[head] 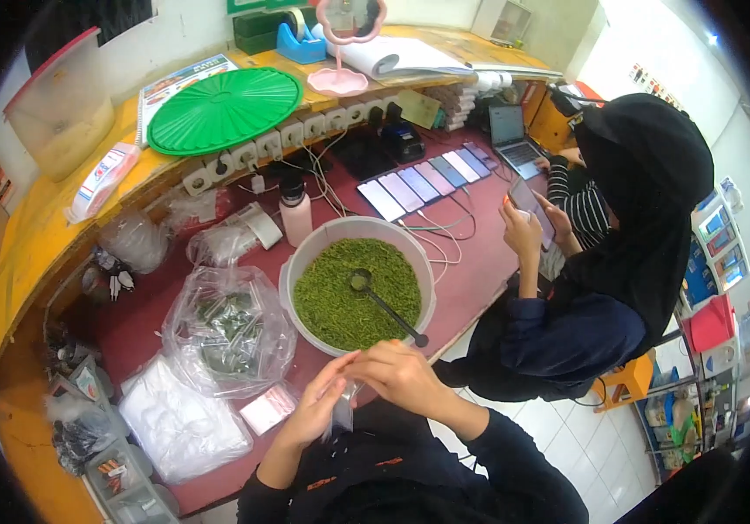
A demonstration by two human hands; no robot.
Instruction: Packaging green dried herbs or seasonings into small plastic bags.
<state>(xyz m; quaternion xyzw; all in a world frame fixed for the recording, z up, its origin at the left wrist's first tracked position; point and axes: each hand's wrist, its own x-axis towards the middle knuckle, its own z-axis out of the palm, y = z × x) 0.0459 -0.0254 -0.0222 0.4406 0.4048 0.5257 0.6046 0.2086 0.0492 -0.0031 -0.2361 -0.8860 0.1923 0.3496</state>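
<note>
My left hand [313, 409] holds a small clear plastic bag [342, 414] close to my body. At the bag's top my right hand [408, 376] pinches it, and its fingers hide the mouth. Just beyond my hands stands a round whitish plastic tub [288, 298], full of chopped green leaf-like material [329, 288]. A black long-handled scoop [393, 311] lies on this material, its handle end over the tub's near right rim. Left of the tub sits a large clear plastic bag [182, 327] with several small filled packets [231, 327] inside.
A stack of clear plastic bags [182, 419] and a small pack [268, 409] lie on the red tabletop [473, 242]. A bottle [295, 219] and several phones [424, 180] with cables stand beyond. A co-worker [584, 321] at right holds a phone [532, 213]. A green lid [224, 111] rests on the shelf.
</note>
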